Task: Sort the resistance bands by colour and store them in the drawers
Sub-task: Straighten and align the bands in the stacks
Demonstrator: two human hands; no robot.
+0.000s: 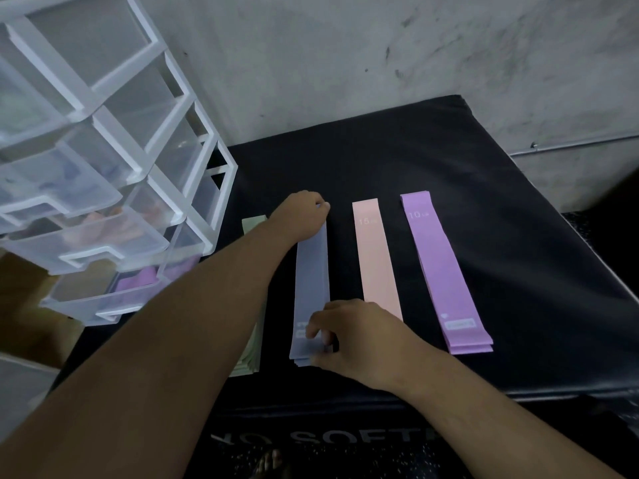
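Note:
Four stacks of flat resistance bands lie side by side on a black padded box. My left hand grips the far end of the blue-grey bands, and my right hand pinches their near end. A green stack lies mostly hidden under my left forearm. Right of the blue-grey ones lie the pink bands marked 15 and the purple bands marked 10. The clear plastic drawer unit stands at the left with several drawers pulled out; the lowest open drawer holds purple bands.
A rough grey concrete wall rises behind the box. A pipe runs along the wall at the right. The box's front face bears white lettering, and bare toes show on the floor below it.

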